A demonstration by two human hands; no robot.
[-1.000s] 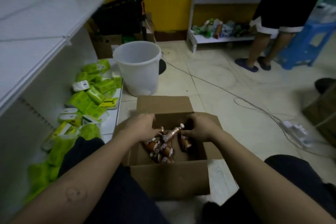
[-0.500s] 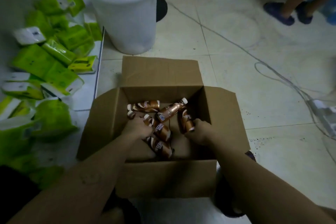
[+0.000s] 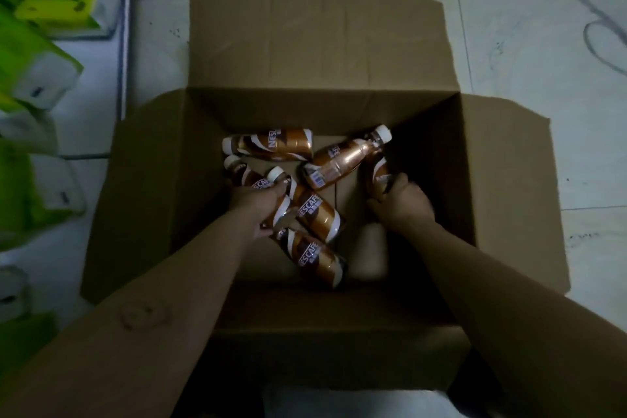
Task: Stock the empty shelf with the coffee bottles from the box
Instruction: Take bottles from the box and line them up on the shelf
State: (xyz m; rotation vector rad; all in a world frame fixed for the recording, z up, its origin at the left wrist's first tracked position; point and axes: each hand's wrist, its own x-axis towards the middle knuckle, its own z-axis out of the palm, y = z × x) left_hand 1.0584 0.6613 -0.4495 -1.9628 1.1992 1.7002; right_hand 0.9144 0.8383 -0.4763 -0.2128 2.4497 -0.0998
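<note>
- Cardboard box sits open on the floor, flaps spread to each side; its near wall is closest, with both bare forearms reaching over it and down inside
- Left hand lies low at the box's left-centre, fingers wrapped round a brown coffee bottle with a white cap; the grip looks closed on it
- Right hand is at the right side, clenched about the lower part of another bottle that stands darker against the shaded wall
- Loose bottles lie on the box bottom between and beyond the hands: one nearest, one touching it, one angled with its cap toward the far right, one lying crosswise at the back
- Far flap folds outward onto pale tiles; a thin cable curls across the floor at the right
- Green packets lie at the left edge
</note>
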